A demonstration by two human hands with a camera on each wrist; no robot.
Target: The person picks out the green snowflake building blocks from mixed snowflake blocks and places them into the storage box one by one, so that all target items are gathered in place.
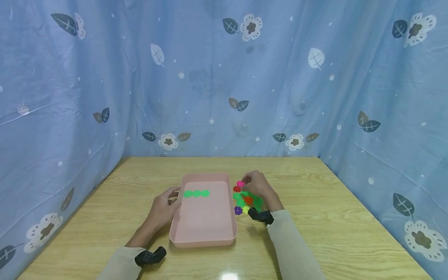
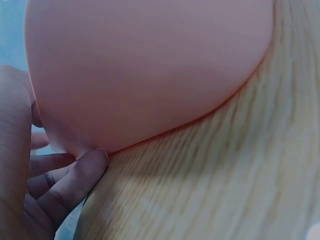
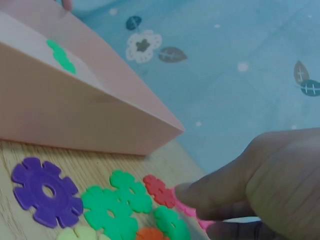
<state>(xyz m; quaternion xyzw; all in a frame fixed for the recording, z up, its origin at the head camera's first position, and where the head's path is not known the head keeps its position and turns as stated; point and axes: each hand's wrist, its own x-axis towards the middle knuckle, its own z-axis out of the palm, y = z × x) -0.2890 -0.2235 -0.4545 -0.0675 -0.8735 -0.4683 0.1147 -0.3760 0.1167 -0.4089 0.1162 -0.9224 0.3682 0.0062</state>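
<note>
A shallow pink tray (image 1: 204,217) stands on the table, and my left hand (image 1: 162,208) grips its left wall; in the left wrist view the thumb (image 2: 95,162) presses the tray's side. A row of three green flower-shaped discs (image 1: 196,193) lies inside it, near the far end. My right hand (image 1: 258,184) is at the far side of a cluster of discs, right of the tray, its thumb and finger pinching a bright pink flower-shaped disc (image 1: 240,183). The fingers partly hide that disc. A red disc (image 3: 159,191) lies beside it.
Several green discs (image 3: 110,212), an orange disc (image 1: 248,200), a purple disc (image 3: 47,192) and a yellow disc (image 1: 246,209) lie close to the tray's right wall. Blue patterned curtains (image 1: 210,97) surround the wooden table (image 1: 315,225) at the back and sides.
</note>
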